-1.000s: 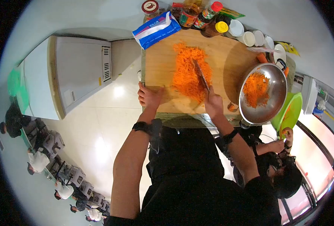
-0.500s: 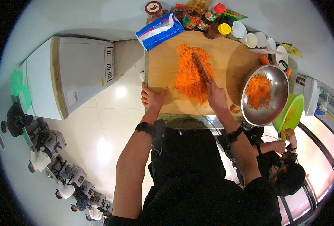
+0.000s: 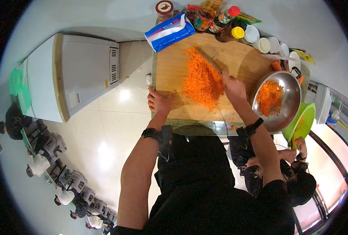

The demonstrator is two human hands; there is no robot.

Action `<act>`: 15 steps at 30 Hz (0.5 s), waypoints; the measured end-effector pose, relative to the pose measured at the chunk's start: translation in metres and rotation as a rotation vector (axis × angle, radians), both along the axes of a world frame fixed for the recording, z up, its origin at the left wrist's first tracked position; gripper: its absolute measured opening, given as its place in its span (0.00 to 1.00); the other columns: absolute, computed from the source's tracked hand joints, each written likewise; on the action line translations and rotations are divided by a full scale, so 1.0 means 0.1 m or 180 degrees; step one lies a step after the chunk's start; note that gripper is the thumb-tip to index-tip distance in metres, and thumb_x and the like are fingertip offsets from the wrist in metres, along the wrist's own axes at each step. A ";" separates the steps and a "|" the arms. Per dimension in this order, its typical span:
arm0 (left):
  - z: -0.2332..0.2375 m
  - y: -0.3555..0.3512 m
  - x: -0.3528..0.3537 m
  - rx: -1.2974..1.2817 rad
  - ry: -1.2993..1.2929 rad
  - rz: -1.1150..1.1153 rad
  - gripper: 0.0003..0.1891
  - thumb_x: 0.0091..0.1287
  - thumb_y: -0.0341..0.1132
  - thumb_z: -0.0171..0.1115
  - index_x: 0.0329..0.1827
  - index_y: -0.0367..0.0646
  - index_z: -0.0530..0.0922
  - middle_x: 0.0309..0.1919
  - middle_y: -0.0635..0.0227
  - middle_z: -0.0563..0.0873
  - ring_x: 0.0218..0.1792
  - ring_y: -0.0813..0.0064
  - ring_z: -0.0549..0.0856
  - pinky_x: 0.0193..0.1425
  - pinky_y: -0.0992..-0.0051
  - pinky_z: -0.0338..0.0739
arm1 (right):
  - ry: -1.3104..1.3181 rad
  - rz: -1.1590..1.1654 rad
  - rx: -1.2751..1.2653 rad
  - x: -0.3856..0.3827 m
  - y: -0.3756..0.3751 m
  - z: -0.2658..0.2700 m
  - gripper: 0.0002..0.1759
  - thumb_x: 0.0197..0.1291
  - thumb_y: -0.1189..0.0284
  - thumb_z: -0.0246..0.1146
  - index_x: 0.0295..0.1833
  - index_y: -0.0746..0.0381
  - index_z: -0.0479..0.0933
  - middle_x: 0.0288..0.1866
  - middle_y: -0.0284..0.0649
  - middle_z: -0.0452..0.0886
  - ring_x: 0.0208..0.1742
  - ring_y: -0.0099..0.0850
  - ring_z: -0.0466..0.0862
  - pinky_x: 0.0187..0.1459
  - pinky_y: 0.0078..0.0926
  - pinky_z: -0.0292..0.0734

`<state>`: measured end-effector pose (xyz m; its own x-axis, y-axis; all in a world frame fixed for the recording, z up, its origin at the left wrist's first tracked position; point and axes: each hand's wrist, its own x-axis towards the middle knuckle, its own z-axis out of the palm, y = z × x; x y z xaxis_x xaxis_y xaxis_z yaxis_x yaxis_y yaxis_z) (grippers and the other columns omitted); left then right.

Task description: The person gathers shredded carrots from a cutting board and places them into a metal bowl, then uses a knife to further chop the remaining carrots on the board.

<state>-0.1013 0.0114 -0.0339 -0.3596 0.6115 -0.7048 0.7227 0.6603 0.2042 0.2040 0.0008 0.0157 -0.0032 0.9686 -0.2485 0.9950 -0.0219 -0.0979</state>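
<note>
A heap of shredded carrot (image 3: pixel 200 82) lies on the wooden cutting board (image 3: pixel 172 74). My right hand (image 3: pixel 234 89) is closed round the handle of a knife (image 3: pixel 209 59). The blade stands on edge along the upper right side of the heap, pointing up and left. My left hand (image 3: pixel 160 102) grips the board's left edge, its thumb on top and the fingers curled at the rim. Right of my right hand, a metal pan (image 3: pixel 292 96) holds more shredded carrot.
A blue-and-white tissue pack (image 3: pixel 170 33), sauce bottles (image 3: pixel 203 19) and white cups (image 3: pixel 262 45) line the back edge. At right, another person's hands (image 3: pixel 295 150) are at a green bowl (image 3: pixel 306 121). A white cabinet (image 3: pixel 89 70) stands left. Several people (image 3: pixel 38 164) are farther off.
My right hand and the knife have moved right, from over the carrot heap to its upper right side. The heap's right side now slants. My left hand stays at the board's edge.
</note>
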 end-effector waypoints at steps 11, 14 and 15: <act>0.02 0.02 0.02 0.0001 0.0073 0.0033 0.64 0.51 0.63 0.76 0.82 0.57 0.38 0.70 0.56 0.55 0.71 0.48 0.56 0.74 0.46 0.48 | -0.0105 0.0028 -0.0424 -0.10 0.58 0.15 0.16 0.73 0.64 0.51 0.63 0.50 0.72 0.33 0.50 0.85 0.34 0.50 0.88 0.33 0.50 0.83; 0.00 0.02 0.02 0.0058 0.0107 0.0064 0.65 0.50 0.63 0.77 0.82 0.56 0.39 0.70 0.56 0.55 0.71 0.48 0.56 0.73 0.46 0.49 | -0.0325 0.0505 -0.0547 -0.09 0.45 0.11 0.17 0.72 0.67 0.53 0.64 0.49 0.73 0.33 0.49 0.85 0.33 0.48 0.88 0.33 0.49 0.84; 0.01 0.02 0.03 0.0050 0.0098 0.0045 0.65 0.50 0.63 0.77 0.82 0.56 0.39 0.70 0.56 0.55 0.71 0.48 0.56 0.73 0.46 0.49 | -0.0332 0.0485 -0.0556 -0.04 0.33 0.12 0.17 0.72 0.67 0.53 0.64 0.49 0.73 0.33 0.49 0.85 0.33 0.48 0.88 0.33 0.49 0.84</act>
